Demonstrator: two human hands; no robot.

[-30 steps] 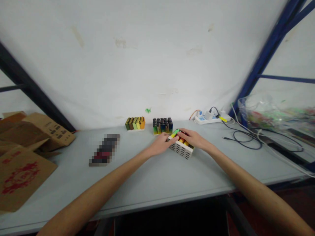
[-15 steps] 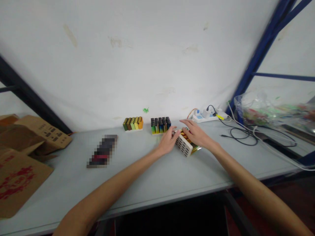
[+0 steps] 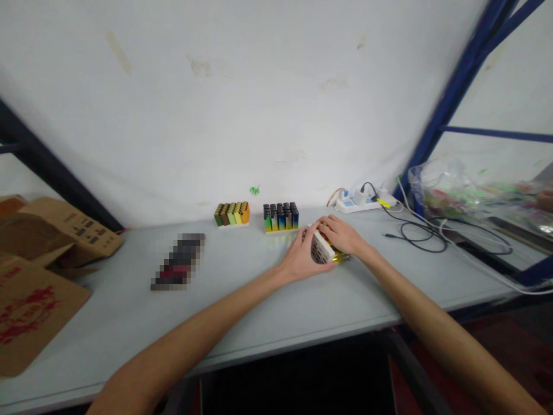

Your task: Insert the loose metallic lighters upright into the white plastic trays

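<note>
A white slotted tray of lighters (image 3: 323,246) lies tipped over on the table, its slotted base turned toward my left hand and shiny gold-coloured lighters partly showing on the other side. My left hand (image 3: 301,257) wraps the base from the left, with the thumb along the near edge and the fingers at the far end. Over the top and right side curls my right hand (image 3: 341,234), which hides most of the lighters. Just behind stands an upright tray of black-topped lighters (image 3: 281,219), green, yellow and blue. Farther left is another tray with yellow, green and brown lighters (image 3: 232,214).
A blurred-out dark flat object (image 3: 179,262) lies on the left of the table (image 3: 242,311). Cardboard boxes (image 3: 38,311) fill the left end. At the right are a power strip (image 3: 365,203), loose black cable (image 3: 425,245) and clear plastic bags (image 3: 449,184).
My left hand has moved down and spread round the slotted base, its thumb now along the near edge. My right hand's fingers have closed down over the tray.
</note>
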